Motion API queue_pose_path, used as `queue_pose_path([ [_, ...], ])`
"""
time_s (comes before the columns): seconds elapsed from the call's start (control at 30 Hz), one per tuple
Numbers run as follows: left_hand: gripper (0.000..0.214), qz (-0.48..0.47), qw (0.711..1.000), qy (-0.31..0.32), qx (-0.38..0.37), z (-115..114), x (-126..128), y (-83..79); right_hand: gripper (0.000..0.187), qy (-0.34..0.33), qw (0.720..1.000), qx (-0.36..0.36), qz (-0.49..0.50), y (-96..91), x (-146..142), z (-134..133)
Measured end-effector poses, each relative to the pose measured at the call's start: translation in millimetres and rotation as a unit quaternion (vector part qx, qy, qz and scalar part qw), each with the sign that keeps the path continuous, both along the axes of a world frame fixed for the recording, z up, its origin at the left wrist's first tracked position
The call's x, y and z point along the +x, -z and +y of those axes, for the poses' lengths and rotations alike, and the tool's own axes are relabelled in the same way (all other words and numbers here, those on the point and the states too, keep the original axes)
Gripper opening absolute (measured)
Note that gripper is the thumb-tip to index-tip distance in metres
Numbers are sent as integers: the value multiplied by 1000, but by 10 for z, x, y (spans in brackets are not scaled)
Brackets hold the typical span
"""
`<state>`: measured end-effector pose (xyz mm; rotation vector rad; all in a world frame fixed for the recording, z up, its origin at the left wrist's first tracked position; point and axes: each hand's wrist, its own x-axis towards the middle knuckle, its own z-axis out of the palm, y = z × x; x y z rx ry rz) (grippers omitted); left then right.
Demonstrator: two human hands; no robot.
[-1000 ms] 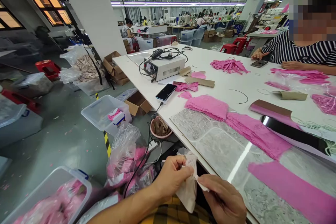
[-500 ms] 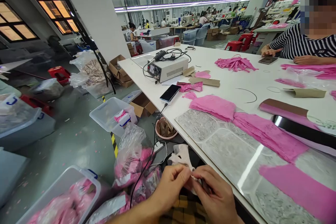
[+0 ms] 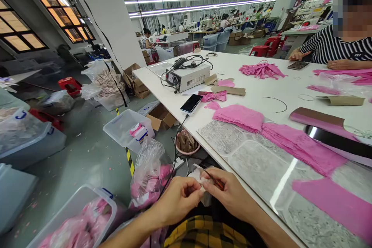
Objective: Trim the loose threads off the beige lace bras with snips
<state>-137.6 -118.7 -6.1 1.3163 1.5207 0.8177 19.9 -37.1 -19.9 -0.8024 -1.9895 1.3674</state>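
Note:
Low in front of my lap, beside the table edge, my left hand (image 3: 186, 193) pinches the edge of a small pale cloth piece (image 3: 197, 174) between thumb and fingers. My right hand (image 3: 222, 190) is closed around a slim, dark, pointed tool (image 3: 214, 179) with a reddish part; its exact kind is unclear. The right fingertips also meet the cloth, close to the left ones. Part of the cloth is hidden behind both hands.
The white table (image 3: 247, 81) carries pink fabric stacks (image 3: 238, 117), a phone (image 3: 191, 103) and a grey box device (image 3: 188, 77) with cables. Bins (image 3: 128, 126), bagged pink pieces (image 3: 151, 178) and a basket (image 3: 187, 151) stand at left. A co-worker's striped sleeve (image 3: 316, 44) is across the table.
The hands have shifted slightly, and the pointed tool in my right hand now shows more plainly. The cloth looks more bunched, and the view has turned a little to the left.

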Motion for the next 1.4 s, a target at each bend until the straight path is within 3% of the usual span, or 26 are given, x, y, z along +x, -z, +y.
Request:
queue_pose_path([
  [0.13,23,155,983,-5,97,-31,-33,15,28,26,994,-103,1,116,-14,-81],
  [0.23,26,188,972,-40,135,-32,43,107,32,83,987,-134,22,202,41,-149],
  [0.3,25,142,982,-77,102,-18,123,162,32,110,985,-128,27,222,74,-183],
  [0.43,17,-36,992,-118,1,27,243,207,28,145,986,-82,19,224,128,-220],
  [0.6,27,-194,975,-104,-45,51,220,174,29,144,974,-172,39,317,221,-229],
  [0.77,35,-266,960,-84,-5,31,212,192,29,167,940,-278,106,389,239,-226],
  [0.93,29,-362,929,-70,-35,32,259,301,32,128,907,-367,163,308,181,-178],
  [1.0,28,-356,930,-87,-39,44,267,314,33,133,915,-352,149,259,223,-152],
  [1.13,30,-344,930,-120,-53,75,274,269,42,208,927,-294,101,143,446,-161],
  [1.2,32,-344,929,-125,-55,90,283,241,50,197,920,-328,87,98,548,-207],
  [1.33,33,-343,930,-120,-60,115,319,211,59,46,910,-412,8,88,588,-307],
  [1.4,34,-343,930,-119,-65,124,337,203,63,20,901,-434,-18,110,558,-327],
])
